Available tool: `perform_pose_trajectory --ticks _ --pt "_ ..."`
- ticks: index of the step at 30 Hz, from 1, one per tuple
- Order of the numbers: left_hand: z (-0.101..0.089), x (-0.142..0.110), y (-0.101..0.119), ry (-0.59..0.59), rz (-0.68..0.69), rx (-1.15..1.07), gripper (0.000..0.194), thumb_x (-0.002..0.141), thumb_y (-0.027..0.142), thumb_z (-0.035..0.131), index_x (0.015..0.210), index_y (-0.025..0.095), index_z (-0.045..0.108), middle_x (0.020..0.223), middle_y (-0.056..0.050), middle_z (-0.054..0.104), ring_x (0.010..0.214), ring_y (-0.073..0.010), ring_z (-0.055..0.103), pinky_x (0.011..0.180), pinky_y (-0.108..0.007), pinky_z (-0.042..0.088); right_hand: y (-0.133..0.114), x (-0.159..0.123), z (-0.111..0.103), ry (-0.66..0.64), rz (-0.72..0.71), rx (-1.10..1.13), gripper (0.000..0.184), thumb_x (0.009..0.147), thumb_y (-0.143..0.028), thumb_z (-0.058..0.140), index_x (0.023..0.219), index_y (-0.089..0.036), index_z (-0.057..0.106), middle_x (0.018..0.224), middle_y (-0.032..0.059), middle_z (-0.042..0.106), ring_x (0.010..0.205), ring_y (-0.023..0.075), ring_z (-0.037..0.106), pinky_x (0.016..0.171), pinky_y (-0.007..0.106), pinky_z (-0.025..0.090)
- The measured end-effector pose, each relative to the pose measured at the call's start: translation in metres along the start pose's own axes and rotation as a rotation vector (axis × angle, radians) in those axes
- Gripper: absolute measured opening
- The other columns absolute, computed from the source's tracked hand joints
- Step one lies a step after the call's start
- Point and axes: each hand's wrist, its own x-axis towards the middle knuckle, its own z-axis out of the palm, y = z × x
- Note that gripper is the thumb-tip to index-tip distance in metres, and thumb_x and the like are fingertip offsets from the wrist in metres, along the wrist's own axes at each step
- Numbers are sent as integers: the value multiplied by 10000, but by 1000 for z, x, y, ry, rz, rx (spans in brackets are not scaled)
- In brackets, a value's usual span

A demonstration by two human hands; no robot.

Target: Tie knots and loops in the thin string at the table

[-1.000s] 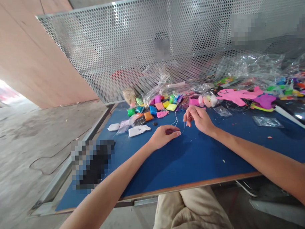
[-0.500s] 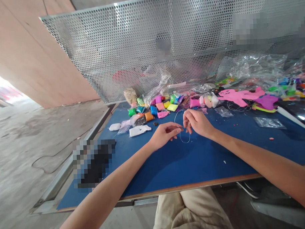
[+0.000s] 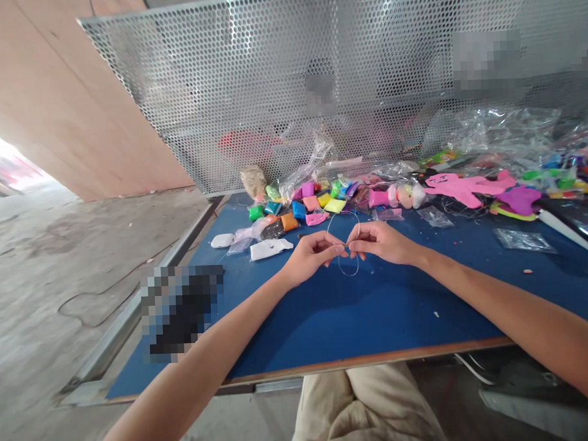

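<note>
My left hand point(image 3: 313, 254) and my right hand point(image 3: 380, 242) meet fingertip to fingertip above the middle of the blue table. Both are closed in a pinch on a thin pale string point(image 3: 358, 268). One loop of it hangs below the fingertips, and another curve rises above them toward the bagged clay. Whether a knot or some small piece sits between the fingertips is too small to tell. Left of my left hand lie a torn white packet point(image 3: 270, 248) and a small white case point(image 3: 222, 240).
Bright clay packets, such as a yellow one point(image 3: 334, 205), crowd the table's back beneath a perforated metal screen point(image 3: 269, 67). A pink figure point(image 3: 469, 185) and a purple piece point(image 3: 521, 199) lie back right. A clear bag point(image 3: 524, 241) rests right. The blue table point(image 3: 375, 327) has a wooden front edge.
My right hand has moved left and down until its fingertips meet my left hand's. The string, earlier strung loosely between the hands, now forms loops above and below the fingers.
</note>
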Motion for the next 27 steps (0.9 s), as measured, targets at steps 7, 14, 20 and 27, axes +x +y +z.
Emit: perform_pose_trajectory --ticks 7,14,20,27 --pt "1 0 -3 -92 -103 -145 310 853 452 687 851 142 668 769 -34 637 557 -66 406 558 -255 305 1 -4 -1 -64 13 -75 295 903 -475 621 893 -181 644 754 26 692 608 126 553 579 263 439" --pt "-5 4 -6 -54 -74 -116 314 864 451 675 780 150 660 754 -39 644 693 -115 512 667 -257 375 9 -2 -5 -66 -52 -101 283 959 -462 540 856 -199 537 769 15 665 638 129 537 620 272 432" --pt "-11 6 -11 -24 -31 44 368 862 502 660 944 150 731 874 -89 745 668 -125 532 661 -258 418 15 -1 -5 -70 -48 -46 296 970 -481 516 869 -203 512 802 21 670 661 139 582 654 290 464" --pt "-8 6 -9 -29 -6 131 386 892 482 627 1058 154 746 951 -101 768 640 -124 542 645 -255 455 17 0 0 -37 -43 -39 294 967 -480 520 874 -202 528 806 24 670 695 147 605 689 298 483"
